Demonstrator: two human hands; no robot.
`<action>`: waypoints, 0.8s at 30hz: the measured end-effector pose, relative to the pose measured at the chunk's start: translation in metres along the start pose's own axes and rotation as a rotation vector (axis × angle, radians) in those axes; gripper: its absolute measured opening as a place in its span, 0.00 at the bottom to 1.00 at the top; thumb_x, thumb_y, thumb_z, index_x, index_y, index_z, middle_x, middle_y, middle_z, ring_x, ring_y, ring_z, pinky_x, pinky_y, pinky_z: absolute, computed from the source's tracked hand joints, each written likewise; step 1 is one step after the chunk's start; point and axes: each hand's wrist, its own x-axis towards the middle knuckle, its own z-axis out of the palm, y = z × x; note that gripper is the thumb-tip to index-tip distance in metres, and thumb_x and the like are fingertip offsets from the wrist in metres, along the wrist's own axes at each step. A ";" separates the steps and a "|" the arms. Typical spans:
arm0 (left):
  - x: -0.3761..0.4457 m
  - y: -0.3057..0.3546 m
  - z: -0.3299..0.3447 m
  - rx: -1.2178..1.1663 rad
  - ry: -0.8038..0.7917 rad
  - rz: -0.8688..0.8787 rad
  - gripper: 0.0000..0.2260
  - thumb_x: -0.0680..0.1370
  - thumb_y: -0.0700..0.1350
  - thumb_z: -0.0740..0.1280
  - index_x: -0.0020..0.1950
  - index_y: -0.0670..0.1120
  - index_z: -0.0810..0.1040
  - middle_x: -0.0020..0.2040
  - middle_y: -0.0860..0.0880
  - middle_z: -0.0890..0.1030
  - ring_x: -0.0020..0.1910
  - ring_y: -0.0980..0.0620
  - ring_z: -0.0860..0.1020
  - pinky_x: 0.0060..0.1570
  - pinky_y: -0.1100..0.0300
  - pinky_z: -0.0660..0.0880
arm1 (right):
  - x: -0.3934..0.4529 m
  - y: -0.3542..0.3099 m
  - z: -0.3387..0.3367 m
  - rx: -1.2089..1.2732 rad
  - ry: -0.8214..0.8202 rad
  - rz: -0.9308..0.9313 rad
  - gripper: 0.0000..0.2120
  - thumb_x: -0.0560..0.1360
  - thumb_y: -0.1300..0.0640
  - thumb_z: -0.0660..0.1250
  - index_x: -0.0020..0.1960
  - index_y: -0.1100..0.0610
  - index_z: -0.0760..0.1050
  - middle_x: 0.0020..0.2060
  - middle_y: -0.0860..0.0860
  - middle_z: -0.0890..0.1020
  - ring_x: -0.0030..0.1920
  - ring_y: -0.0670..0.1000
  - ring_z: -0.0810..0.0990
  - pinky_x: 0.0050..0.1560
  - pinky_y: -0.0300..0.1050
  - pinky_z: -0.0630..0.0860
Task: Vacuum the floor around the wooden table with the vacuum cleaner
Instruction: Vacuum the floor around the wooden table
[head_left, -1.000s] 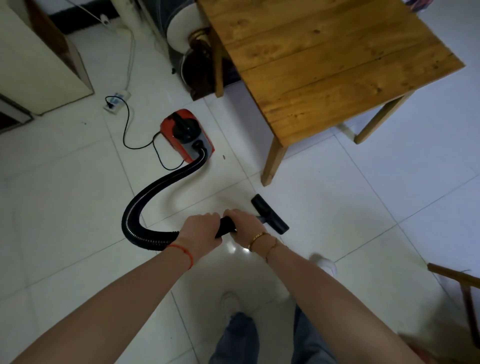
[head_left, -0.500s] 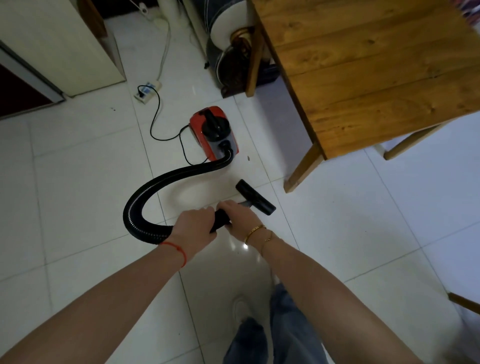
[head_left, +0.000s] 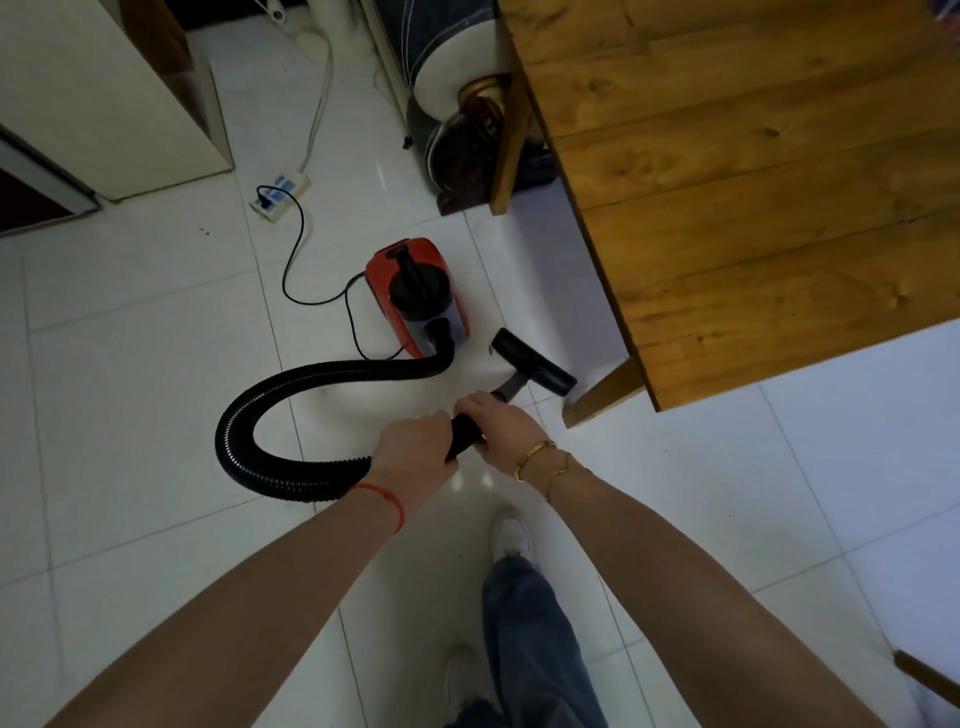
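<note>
A red and black vacuum cleaner (head_left: 415, 291) stands on the white tiled floor left of the wooden table (head_left: 753, 171). Its black ribbed hose (head_left: 291, 384) loops left and back to the black wand (head_left: 465, 434). My left hand (head_left: 413, 457) grips the rear of the wand and my right hand (head_left: 501, 428) grips it just ahead. The black floor nozzle (head_left: 535, 364) rests on the tiles beside the table's near left leg (head_left: 602, 397).
A power strip (head_left: 280, 195) with the vacuum's black cord (head_left: 298, 260) lies on the floor at the back. A cream cabinet (head_left: 104, 93) stands at the upper left. A dark round object (head_left: 462, 140) sits by the table's far leg. My feet are below.
The view has shifted left, so the table now sits further right. The nozzle has moved left from the open floor in front of the table leg to the vacuum's side of it. Both hands kept their grip.
</note>
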 end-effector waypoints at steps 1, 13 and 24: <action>0.012 0.003 -0.005 -0.013 -0.006 0.000 0.10 0.78 0.50 0.61 0.55 0.45 0.70 0.46 0.49 0.79 0.41 0.49 0.79 0.35 0.59 0.68 | 0.007 0.009 -0.007 -0.006 -0.002 0.000 0.14 0.71 0.67 0.65 0.56 0.60 0.72 0.56 0.56 0.75 0.50 0.58 0.78 0.45 0.47 0.75; 0.135 0.033 -0.062 -0.076 0.041 -0.002 0.10 0.79 0.49 0.62 0.56 0.45 0.71 0.46 0.48 0.79 0.42 0.50 0.79 0.36 0.60 0.66 | 0.085 0.090 -0.092 -0.053 -0.031 0.032 0.14 0.72 0.69 0.64 0.57 0.62 0.72 0.57 0.58 0.74 0.53 0.57 0.76 0.49 0.46 0.73; 0.143 0.008 -0.075 -0.036 0.031 0.023 0.11 0.79 0.50 0.61 0.56 0.45 0.70 0.48 0.49 0.80 0.44 0.50 0.80 0.35 0.61 0.67 | 0.103 0.072 -0.102 -0.040 -0.042 0.073 0.13 0.73 0.67 0.65 0.57 0.59 0.71 0.57 0.56 0.75 0.53 0.57 0.77 0.49 0.49 0.76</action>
